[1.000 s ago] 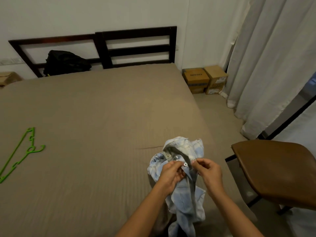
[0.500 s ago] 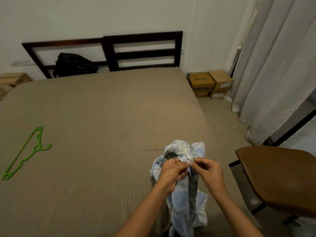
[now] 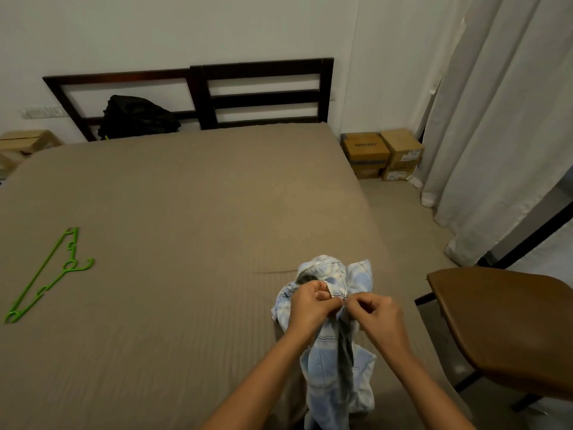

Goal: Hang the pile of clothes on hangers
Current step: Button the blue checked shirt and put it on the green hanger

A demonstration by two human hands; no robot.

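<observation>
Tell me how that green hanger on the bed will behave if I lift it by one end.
The green hanger looks like thin plastic, so probably very light and mostly stiff, with some flex along its long arms. It lies flat on the bed, so it should slide rather than roll. Its hook and notches might snag fabric.

Home bedroom. Wide bed point(image 3: 186, 197) under tan sheet, dark slatted wooden headboard point(image 3: 263, 100) against white wall point(image 3: 217, 26). Long pale curtains point(image 3: 496, 119) at right; cardboard boxes point(image 3: 366, 150) on floor in the corner; brown chair point(image 3: 502, 321) bedside.
</observation>
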